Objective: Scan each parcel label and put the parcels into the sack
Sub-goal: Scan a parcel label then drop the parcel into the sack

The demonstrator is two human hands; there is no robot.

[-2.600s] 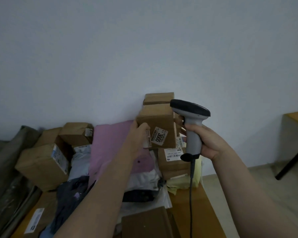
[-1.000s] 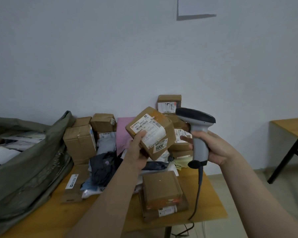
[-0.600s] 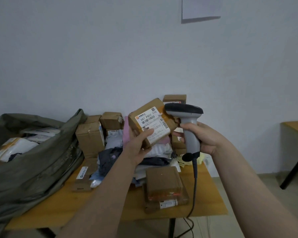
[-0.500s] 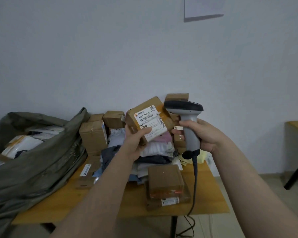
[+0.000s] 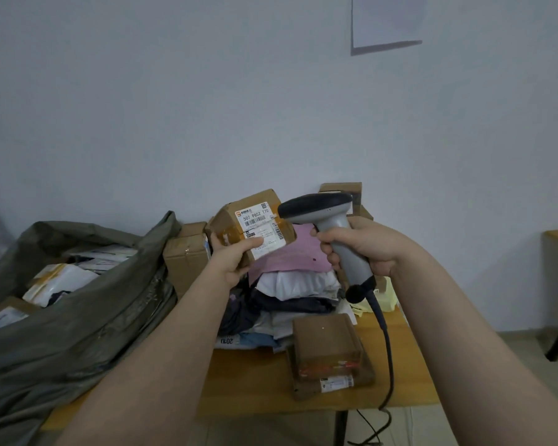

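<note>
**Parcel label up to scanner**

Holds a brown cardboard parcel (image 5: 252,225) raised in left hand (image 5: 232,259), clear of the table (image 5: 258,381), tilted so the white label (image 5: 258,220) faces up and toward the camera. Pinches it with thumb laid across the label's lower edge, fingers curled round the box's left side. Grips the grey scanner (image 5: 332,220) by its handle in right hand (image 5: 364,246), fingers wrapped round; dark scanner head just beside the parcel's right edge, aimed left toward the label. Cannot tell whether head and box touch. Trails a dark cable (image 5: 384,333) from the handle's foot down past the table's front edge.

Faces a wooden table against a pale wall: open grey-green sack (image 5: 78,317) slumped at left with white and brown packages (image 5: 58,278) inside; cardboard boxes (image 5: 186,255) just right of the sack; pink mailer (image 5: 300,252) on top of a heap of soft bags below the hands; flat box (image 5: 326,342) stacked on another near the front edge.
</note>
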